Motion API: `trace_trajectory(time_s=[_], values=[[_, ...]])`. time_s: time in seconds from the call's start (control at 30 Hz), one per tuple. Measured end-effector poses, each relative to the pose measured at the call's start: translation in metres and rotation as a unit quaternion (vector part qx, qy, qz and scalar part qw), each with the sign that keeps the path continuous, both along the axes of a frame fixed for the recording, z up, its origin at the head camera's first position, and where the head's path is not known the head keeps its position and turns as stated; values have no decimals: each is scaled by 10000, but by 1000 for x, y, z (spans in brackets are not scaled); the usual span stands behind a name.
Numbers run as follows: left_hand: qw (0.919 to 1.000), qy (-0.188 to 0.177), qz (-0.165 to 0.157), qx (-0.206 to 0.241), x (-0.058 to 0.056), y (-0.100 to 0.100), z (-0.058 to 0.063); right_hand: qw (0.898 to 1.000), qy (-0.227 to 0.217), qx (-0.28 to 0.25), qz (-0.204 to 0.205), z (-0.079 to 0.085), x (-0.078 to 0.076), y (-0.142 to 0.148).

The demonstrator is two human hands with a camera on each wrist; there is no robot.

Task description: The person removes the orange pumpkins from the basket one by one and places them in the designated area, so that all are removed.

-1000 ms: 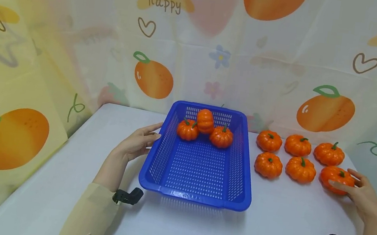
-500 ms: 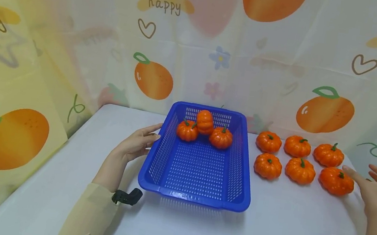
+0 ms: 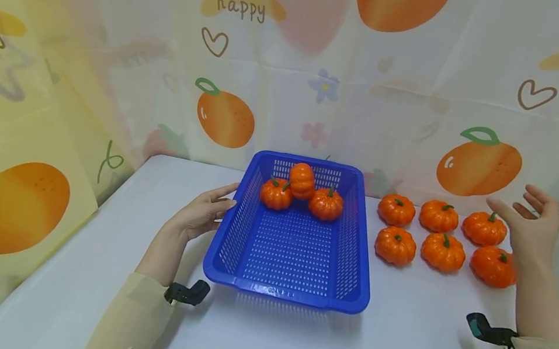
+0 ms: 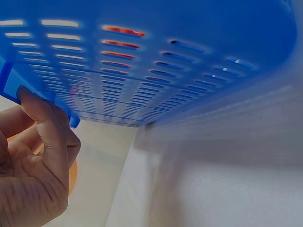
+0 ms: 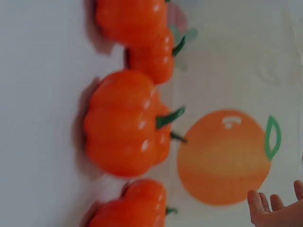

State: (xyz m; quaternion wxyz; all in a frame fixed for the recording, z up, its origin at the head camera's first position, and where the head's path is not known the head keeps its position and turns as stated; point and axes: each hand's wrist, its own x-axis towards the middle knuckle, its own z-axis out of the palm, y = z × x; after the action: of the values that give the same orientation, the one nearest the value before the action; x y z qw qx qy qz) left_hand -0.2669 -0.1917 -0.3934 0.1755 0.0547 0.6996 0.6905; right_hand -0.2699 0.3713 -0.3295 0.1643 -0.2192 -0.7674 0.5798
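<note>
My left hand [image 3: 202,213] grips the left rim of a blue plastic basket [image 3: 290,295]; in the left wrist view its curled fingers [image 4: 45,125] are at the basket's edge. Three small orange pumpkins lie at the far end inside, one of them a tipped pumpkin [image 3: 302,181] between the other two. My right hand [image 3: 534,229] is raised above the right end of two rows of pumpkins, fingers spread and nothing in them. Below it are a back-row pumpkin [image 3: 484,228] and a front-row pumpkin [image 3: 492,267], the latter partly hidden by the wrist.
The other pumpkins [image 3: 442,252] stand in the rows right of the basket, stems mostly up. A printed cloth [image 3: 290,93] hangs close behind the white table [image 3: 405,344] and along its sides.
My right hand has let go of the front right pumpkin, drawn back from it, then risen and moved left above the rows. The left hand and basket have stayed put.
</note>
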Motion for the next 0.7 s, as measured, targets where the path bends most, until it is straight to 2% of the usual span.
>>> trace_trajectory(time_s=[0.23,0.43,0.57,0.7], values=[[10000,10,4,-50,-1,1,0,9937,661,471,778,22,-22,-52],[10000,-8,13,-71,0,0,0,9803,1249,113,1526,36,-41,-99],[10000,3,6,-81,0,0,1,9689,1408,-102,2034,45,-50,-127],[10000,-7,19,-41,0,1,1,9527,1714,-753,2396,56,-56,-155]])
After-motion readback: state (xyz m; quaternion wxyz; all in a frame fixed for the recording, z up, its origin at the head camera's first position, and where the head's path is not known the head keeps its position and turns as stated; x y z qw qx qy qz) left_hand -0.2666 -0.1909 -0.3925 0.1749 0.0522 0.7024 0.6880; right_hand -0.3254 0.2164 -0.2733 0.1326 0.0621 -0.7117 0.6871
